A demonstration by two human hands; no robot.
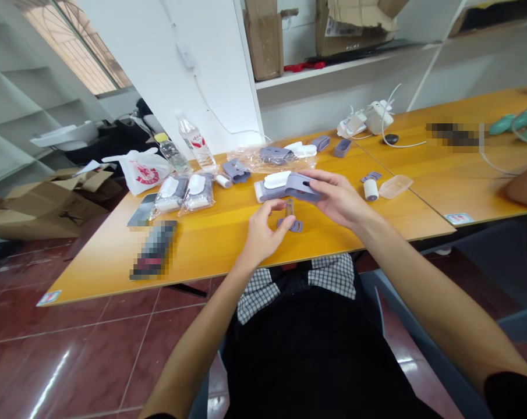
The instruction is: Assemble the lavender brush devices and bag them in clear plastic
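Observation:
My right hand (338, 196) grips a grey-purple plastic shell (301, 185) with a dark slot in it, holding it above the table. Between the thumb and fingers of my left hand (265, 231) is a small translucent brownish piece (290, 208), held upright; its exact kind is unclear. Just beyond that hand, flat grey-purple plastic rings (297, 226) lie on the table. Behind both hands rests a white ribbed part (275, 180) on a grey-purple body, partly covered by the shell.
Bagged grey-and-white items (199, 192), a white bag (143, 170) and bottles (196, 142) stand left. A white cylinder (370, 190) and a clear tray (396, 187) lie right. Small grey-purple cups (342, 148) and a charger cable (403, 144) sit farther back. Another person's arm (525, 185) shows at right.

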